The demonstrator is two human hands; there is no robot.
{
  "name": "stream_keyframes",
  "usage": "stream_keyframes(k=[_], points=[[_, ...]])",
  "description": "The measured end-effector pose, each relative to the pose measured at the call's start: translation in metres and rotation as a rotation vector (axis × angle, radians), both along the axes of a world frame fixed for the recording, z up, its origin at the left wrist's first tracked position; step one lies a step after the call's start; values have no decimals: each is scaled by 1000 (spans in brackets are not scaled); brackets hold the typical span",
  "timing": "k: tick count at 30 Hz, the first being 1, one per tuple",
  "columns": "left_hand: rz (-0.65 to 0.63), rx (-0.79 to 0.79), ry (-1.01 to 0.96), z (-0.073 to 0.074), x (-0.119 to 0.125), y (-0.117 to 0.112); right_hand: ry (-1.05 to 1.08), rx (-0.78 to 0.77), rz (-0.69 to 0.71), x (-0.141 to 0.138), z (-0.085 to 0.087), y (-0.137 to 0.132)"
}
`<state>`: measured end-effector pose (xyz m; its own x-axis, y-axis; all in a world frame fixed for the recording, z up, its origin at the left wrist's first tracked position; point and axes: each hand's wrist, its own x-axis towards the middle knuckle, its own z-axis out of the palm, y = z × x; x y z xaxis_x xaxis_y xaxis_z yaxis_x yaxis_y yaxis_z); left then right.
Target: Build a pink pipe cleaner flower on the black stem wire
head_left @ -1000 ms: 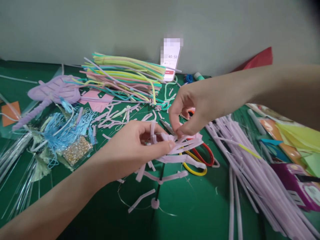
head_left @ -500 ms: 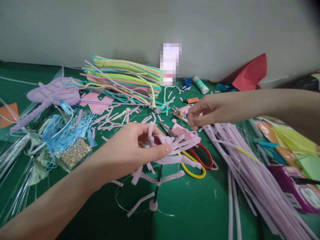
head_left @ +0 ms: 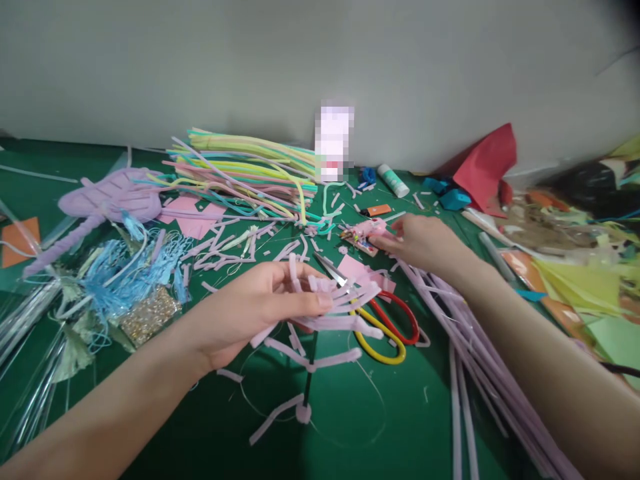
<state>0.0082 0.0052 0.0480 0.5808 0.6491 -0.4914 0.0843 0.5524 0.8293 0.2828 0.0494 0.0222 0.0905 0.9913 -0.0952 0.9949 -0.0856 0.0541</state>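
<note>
My left hand [head_left: 260, 308] is closed around a bunch of short lilac pipe-cleaner pieces [head_left: 350, 299] fixed to a thin black stem [head_left: 309, 373], held just above the green mat. My right hand [head_left: 423, 241] has reached farther back and its fingertips touch a small pink object [head_left: 365, 235] lying on the mat. Whether those fingers grip it is not clear. Scissors with one red and one yellow handle [head_left: 387, 327] lie under the lilac pieces.
A pile of long lilac pipe cleaners [head_left: 470, 347] runs along the right. Coloured pipe cleaners [head_left: 240, 173] are stacked at the back, with a glue stick [head_left: 391, 180], red paper [head_left: 487, 163] and a phone [head_left: 333, 143]. Blue tassels [head_left: 125, 267], gold beads [head_left: 147, 310] and a lilac unicorn shape [head_left: 105, 197] lie left.
My right hand left the lilac bunch and moved back and right to the small pink object. My left hand kept its hold and stayed nearly still.
</note>
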Motion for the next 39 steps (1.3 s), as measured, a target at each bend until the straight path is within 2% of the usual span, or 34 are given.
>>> stream_keyframes(k=[3, 8, 12, 15, 18, 22, 25, 28, 30, 33, 39], points=[[-18, 16, 25, -1, -2, -1, -135, -52, -3, -1, -14, 4], [-49, 81, 70, 2, -4, -1, 34, -69, -68, 3, -21, 8], [-20, 116, 92, 4, -4, 0, 73, -22, -90, 4, -19, 2], [22, 150, 79, 3, -4, -1, 157, 105, -136, 2, -15, -3], [47, 191, 103, 1, -4, 0, 281, 296, -178, 0, -11, -8], [46, 232, 161, 0, -4, 2, 435, 471, -175, -4, -8, -15], [58, 282, 191, 2, -4, 2, 518, 460, -119, -11, -4, -21], [11, 257, 178, 6, -6, 3, 527, 421, -67, -18, 1, -27], [-24, 229, 158, 8, -7, 3, 530, 378, -83, -23, 5, -29], [5, 232, 171, 10, -7, 2, 550, 307, -138, -28, 8, -33], [28, 227, 165, 7, -6, 2, 561, 325, -100, -33, 11, -40]])
